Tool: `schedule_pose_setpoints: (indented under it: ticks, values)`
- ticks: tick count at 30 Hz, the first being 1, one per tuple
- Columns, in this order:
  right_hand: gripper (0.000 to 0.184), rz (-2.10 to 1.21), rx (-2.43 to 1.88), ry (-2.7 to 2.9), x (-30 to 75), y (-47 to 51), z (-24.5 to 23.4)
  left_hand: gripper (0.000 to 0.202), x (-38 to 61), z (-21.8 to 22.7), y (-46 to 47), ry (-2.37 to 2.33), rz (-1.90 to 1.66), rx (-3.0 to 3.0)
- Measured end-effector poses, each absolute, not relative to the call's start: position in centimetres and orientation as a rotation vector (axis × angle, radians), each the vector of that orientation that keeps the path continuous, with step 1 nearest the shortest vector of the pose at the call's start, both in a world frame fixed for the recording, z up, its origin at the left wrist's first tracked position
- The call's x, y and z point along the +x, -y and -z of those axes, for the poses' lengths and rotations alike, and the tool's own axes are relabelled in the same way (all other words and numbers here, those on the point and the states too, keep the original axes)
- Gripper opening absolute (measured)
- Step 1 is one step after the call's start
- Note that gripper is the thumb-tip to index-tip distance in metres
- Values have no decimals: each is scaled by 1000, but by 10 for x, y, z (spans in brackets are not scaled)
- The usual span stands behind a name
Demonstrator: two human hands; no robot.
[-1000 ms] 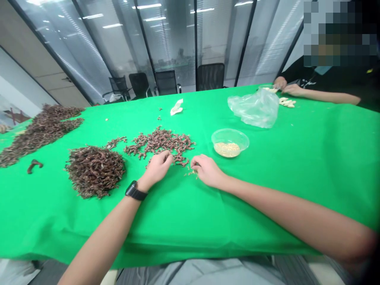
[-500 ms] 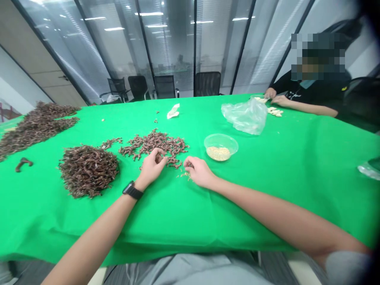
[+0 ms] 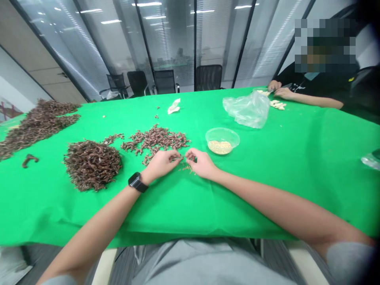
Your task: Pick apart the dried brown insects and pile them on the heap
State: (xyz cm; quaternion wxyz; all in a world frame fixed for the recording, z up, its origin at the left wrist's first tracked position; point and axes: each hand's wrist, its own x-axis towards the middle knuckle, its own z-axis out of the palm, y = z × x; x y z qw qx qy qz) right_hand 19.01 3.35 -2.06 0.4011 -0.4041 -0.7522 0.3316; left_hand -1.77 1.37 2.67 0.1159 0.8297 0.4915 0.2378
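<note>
Two hands meet at the lower middle of the frame, the left hand (image 3: 160, 165) and right hand (image 3: 201, 164) half curled, their fingertips almost touching (anything pinched there is too small to tell). The loose spread of dried brown sprigs (image 3: 156, 139) lies just above, its long axis running sideways, nearer the left hand. Pale crumbs (image 3: 187, 168) sit just below the right fingertips. The left forearm (image 3: 97, 213) and right forearm (image 3: 276, 200) angle inward across the green tablecloth (image 3: 297, 150).

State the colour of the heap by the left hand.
The heap is dark reddish brown, best seen in the head view.
</note>
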Motion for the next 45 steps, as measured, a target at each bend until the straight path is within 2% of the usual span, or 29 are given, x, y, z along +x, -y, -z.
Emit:
schedule_pose_setpoints:
  ticks: [5,17,26,31,45]
  values:
    - [18,-909,-994,1685,193,-39,23,21,9,-41,-13,-1448,-488,2683]
    - [20,-1002,-959,1630,197,-41,21,22,6,-10,-17,-1296,-832,2714]
    - [7,-813,-1027,1774,195,-37,20,25,1,-19,-15,-1414,-744,2577]
    - [7,-589,-1036,1914,196,-32,11,23,0,-17,-17,-1446,-714,2556]
    - [14,-584,-1047,2085,197,-34,9,22,-3,-15,-20,-1365,-667,2555]
